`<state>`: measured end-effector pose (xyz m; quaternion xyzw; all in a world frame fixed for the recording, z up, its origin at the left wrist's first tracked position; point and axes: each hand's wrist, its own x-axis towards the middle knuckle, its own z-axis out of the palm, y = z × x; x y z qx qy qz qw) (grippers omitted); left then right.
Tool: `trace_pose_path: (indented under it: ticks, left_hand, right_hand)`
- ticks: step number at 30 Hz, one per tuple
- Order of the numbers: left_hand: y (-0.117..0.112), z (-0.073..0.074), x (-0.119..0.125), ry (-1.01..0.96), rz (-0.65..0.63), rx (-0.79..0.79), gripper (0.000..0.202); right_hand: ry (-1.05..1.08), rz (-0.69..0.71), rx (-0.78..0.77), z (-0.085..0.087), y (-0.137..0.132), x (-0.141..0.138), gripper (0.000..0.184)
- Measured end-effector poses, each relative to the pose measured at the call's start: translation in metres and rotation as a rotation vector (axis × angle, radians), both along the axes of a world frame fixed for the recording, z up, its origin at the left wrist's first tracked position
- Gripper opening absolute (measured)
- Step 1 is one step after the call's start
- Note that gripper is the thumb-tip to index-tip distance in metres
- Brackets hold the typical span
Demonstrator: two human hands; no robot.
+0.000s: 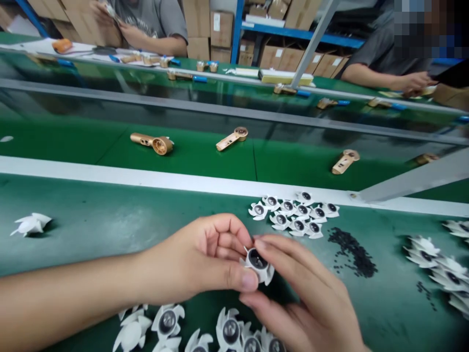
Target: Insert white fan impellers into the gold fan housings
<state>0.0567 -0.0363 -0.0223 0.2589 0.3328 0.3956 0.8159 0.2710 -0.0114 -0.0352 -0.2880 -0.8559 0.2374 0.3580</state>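
A small white fan impeller (269, 275) with a dark round hub is held up in front of me, its hub side facing upward. My left hand (210, 259) grips it from the left, thumb on the near blades and fingers curled behind. My right hand (311, 293) closes on it from the right, fingertips at the hub's edge and thumb low beside my left thumb. Whether a small part is pinched under those fingertips is hidden. More impellers (230, 331) lie below my hands, and a group of them (287, 207) sits just beyond.
A pile of tiny black pieces (353, 254) lies right of my hands. Stacked impellers (452, 278) stand far right, and a single one (31, 224) far left. Gold handheld fan bodies (152, 143) rest on the green belt (194, 159) behind a white rail (205, 184). Two people work opposite.
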Motion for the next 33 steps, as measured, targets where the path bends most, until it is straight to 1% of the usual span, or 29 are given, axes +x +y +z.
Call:
trace_pose_path:
  ticks: [2, 3, 5, 6, 7, 8, 9, 10, 11, 12, 13, 14, 15, 17, 18, 19, 21, 24, 27, 30, 32, 33]
  left_hand:
    - [0.005, 0.000, 0.010, -0.039, -0.033, -0.007, 0.030]
    - [0.009, 0.001, 0.014, -0.047, -0.063, -0.011, 0.034]
    - [0.022, 0.006, 0.019, -0.031, -0.175, 0.019, 0.051]
    - [0.031, 0.010, 0.019, 0.008, -0.237, 0.081, 0.058]
    - [0.043, 0.015, 0.017, 0.103, -0.273, 0.187, 0.061]
    - [0.057, 0.020, 0.012, 0.293, -0.260, 0.341, 0.061]
    - [0.073, 0.024, 0.005, 0.565, -0.183, 0.514, 0.059]
    - [0.092, 0.027, -0.004, 0.871, -0.052, 0.682, 0.056]
    - [0.112, 0.027, -0.015, 1.258, 0.137, 0.828, 0.054]
    - [0.132, 0.025, -0.026, 1.455, 0.284, 0.840, 0.051]
    - [0.151, 0.020, -0.038, 1.547, 0.347, 0.810, 0.052]
    - [0.169, 0.013, -0.049, 1.627, 0.382, 0.769, 0.051]
    - [0.184, 0.005, -0.060, 1.680, 0.378, 0.723, 0.048]
    - [0.204, -0.010, -0.076, 1.741, 0.316, 0.666, 0.041]
    - [0.209, -0.016, -0.082, 1.753, 0.277, 0.656, 0.037]
    - [0.211, -0.020, -0.086, 1.757, 0.245, 0.659, 0.035]
    - [0.206, -0.022, -0.089, 1.748, 0.214, 0.684, 0.033]
    - [0.183, -0.014, -0.080, 1.679, 0.209, 0.758, 0.028]
    - [0.149, -0.004, -0.056, 1.554, 0.182, 0.819, 0.023]
    - [0.112, 0.006, -0.026, 1.428, 0.129, 0.829, 0.028]
    - [0.091, 0.014, -0.007, 1.332, 0.073, 0.842, 0.031]
    - [0.084, 0.018, 0.001, 1.284, 0.026, 0.863, 0.029]
  right_hand:
    - [0.037, -0.048, 0.022, -0.002, 0.000, 0.002, 0.056]
    - [0.070, -0.095, 0.017, -0.003, -0.001, 0.003, 0.054]
    - [0.159, -0.225, -0.014, -0.004, -0.003, 0.004, 0.048]
    - [0.204, -0.299, -0.033, -0.004, -0.004, 0.005, 0.044]
    - [0.239, -0.363, -0.061, -0.004, -0.004, 0.005, 0.039]
    - [0.267, -0.409, -0.105, -0.003, -0.003, 0.005, 0.033]
    - [0.299, -0.437, -0.174, -0.003, -0.001, 0.005, 0.028]
    - [0.342, -0.442, -0.272, -0.003, 0.002, 0.005, 0.023]
    - [0.395, -0.417, -0.394, -0.002, 0.005, 0.006, 0.019]
    - [0.455, -0.368, -0.533, -0.002, 0.009, 0.007, 0.018]
    - [0.516, -0.309, -0.675, -0.001, 0.014, 0.009, 0.018]
    - [0.573, -0.243, -0.811, 0.000, 0.018, 0.010, 0.019]
    - [0.620, -0.173, -0.932, 0.001, 0.021, 0.011, 0.020]
    - [0.688, -0.055, -1.126, 0.004, 0.026, 0.013, 0.025]
    - [0.712, -0.011, -1.201, 0.006, 0.026, 0.013, 0.030]
    - [0.730, 0.030, -1.259, 0.008, 0.026, 0.013, 0.034]
    - [0.739, 0.070, -1.326, 0.010, 0.024, 0.013, 0.038]
    - [0.668, 0.085, -1.321, 0.011, 0.020, 0.015, 0.034]
    - [0.545, 0.004, -1.302, 0.012, 0.017, 0.017, 0.040]
    - [0.401, -0.126, -1.244, 0.014, 0.017, 0.016, 0.046]
    - [0.341, -0.177, -1.199, 0.014, 0.019, 0.015, 0.047]
    - [0.332, -0.183, -1.185, 0.014, 0.020, 0.015, 0.049]
